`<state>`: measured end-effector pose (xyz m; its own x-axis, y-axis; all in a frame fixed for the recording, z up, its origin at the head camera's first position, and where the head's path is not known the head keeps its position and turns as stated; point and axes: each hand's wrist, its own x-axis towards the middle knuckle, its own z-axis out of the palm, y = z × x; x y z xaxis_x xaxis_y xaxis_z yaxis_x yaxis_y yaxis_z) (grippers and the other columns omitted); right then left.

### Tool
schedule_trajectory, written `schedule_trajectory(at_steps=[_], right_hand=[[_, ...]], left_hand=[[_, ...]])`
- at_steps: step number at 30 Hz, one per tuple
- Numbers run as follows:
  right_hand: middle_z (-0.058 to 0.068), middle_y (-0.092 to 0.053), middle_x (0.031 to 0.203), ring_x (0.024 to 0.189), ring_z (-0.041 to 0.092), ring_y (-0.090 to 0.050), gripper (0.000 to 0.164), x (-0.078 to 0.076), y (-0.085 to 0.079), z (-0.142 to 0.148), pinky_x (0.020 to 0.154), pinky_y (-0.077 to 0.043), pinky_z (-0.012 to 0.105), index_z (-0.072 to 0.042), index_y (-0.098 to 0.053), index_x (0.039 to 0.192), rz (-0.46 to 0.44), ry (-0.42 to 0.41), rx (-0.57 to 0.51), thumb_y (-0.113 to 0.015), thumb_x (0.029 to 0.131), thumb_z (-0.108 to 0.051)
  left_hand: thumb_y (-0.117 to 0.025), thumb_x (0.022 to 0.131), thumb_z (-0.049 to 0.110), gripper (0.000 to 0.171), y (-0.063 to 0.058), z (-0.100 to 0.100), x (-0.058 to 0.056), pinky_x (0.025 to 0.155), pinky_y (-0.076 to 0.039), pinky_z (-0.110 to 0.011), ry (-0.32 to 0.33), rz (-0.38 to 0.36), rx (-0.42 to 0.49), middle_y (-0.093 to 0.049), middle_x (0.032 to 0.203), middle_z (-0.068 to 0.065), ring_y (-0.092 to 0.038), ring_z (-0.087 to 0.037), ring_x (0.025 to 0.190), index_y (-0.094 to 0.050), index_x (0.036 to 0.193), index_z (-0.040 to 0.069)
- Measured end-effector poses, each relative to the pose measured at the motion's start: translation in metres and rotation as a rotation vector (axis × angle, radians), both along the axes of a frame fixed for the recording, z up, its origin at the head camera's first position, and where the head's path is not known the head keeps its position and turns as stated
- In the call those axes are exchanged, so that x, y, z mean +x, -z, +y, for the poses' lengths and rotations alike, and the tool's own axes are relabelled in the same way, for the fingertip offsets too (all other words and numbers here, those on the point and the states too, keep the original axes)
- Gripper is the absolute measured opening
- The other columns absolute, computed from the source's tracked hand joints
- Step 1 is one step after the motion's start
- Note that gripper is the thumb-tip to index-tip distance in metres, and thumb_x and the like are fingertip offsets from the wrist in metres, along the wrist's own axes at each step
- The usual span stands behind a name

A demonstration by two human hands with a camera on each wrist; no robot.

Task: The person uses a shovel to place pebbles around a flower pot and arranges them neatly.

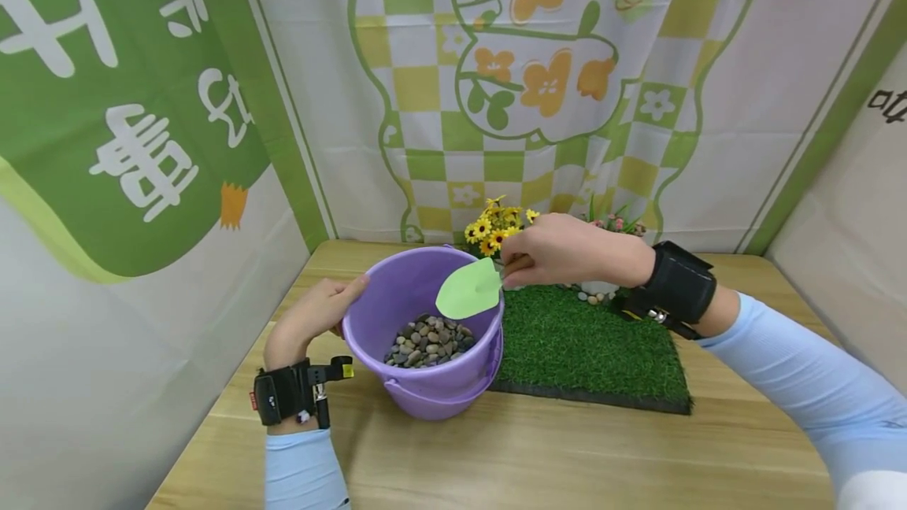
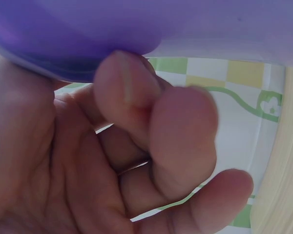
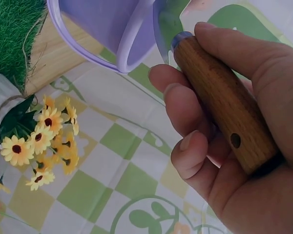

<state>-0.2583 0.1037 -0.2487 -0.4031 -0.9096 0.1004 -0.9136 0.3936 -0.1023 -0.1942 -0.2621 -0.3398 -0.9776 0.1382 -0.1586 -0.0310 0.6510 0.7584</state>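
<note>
A purple bucket point(image 1: 425, 392) stands on the table with grey and brown pebbles point(image 1: 430, 341) in its bottom. My left hand point(image 1: 315, 317) grips the bucket's left rim, thumb over the edge; the left wrist view shows its curled fingers point(image 2: 183, 131) beneath the purple wall. My right hand point(image 1: 549, 250) holds a small garden trowel by its wooden handle point(image 3: 224, 97). The trowel's light green blade point(image 1: 469, 290) hangs over the right side of the bucket's mouth, above the pebbles, with its back toward the head camera.
Right of the bucket lies a mat of artificial grass point(image 1: 588, 345). Yellow flowers point(image 3: 41, 136) in a white pot point(image 3: 2, 102) stand behind it, along with pink flowers point(image 1: 616, 223). Printed cloth point(image 1: 425, 101) hangs behind the wooden table point(image 1: 567, 455).
</note>
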Motion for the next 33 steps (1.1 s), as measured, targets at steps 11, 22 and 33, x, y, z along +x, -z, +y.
schedule_trajectory(at_steps=[11, 22, 33], right_hand=[[-0.014, -0.070, 0.081, 0.060, -0.006, -0.057, 0.013, 0.001, 0.002, -0.008, 0.060, -0.049, 0.020, -0.023, -0.069, 0.093, 0.018, -0.018, 0.020, -0.072, 0.089, -0.035], [-0.011, -0.071, 0.082, 0.063, -0.001, -0.060, 0.015, 0.001, 0.004, -0.026, 0.060, -0.050, 0.022, -0.021, -0.068, 0.091, 0.030, -0.015, 0.077, -0.071, 0.090, -0.036], [-0.011, -0.067, 0.078, 0.064, 0.001, -0.057, 0.014, -0.001, 0.002, -0.040, 0.061, -0.048, 0.023, -0.021, -0.066, 0.087, 0.014, -0.027, 0.125, -0.071, 0.090, -0.033]], left_hand=[[-0.036, 0.104, 0.049, 0.061, -0.001, 0.004, -0.003, 0.068, -0.057, -0.035, 0.018, -0.002, 0.014, -0.074, 0.080, -0.014, -0.069, -0.019, 0.062, -0.069, 0.107, -0.002], [-0.036, 0.104, 0.052, 0.063, 0.002, 0.000, -0.002, 0.067, -0.057, -0.034, 0.001, -0.011, -0.011, -0.073, 0.076, -0.011, -0.069, -0.019, 0.063, -0.070, 0.103, -0.002], [-0.035, 0.104, 0.050, 0.063, -0.002, 0.001, -0.001, 0.065, -0.057, -0.035, 0.014, 0.003, -0.013, -0.073, 0.077, -0.012, -0.068, -0.018, 0.061, -0.070, 0.102, -0.002]])
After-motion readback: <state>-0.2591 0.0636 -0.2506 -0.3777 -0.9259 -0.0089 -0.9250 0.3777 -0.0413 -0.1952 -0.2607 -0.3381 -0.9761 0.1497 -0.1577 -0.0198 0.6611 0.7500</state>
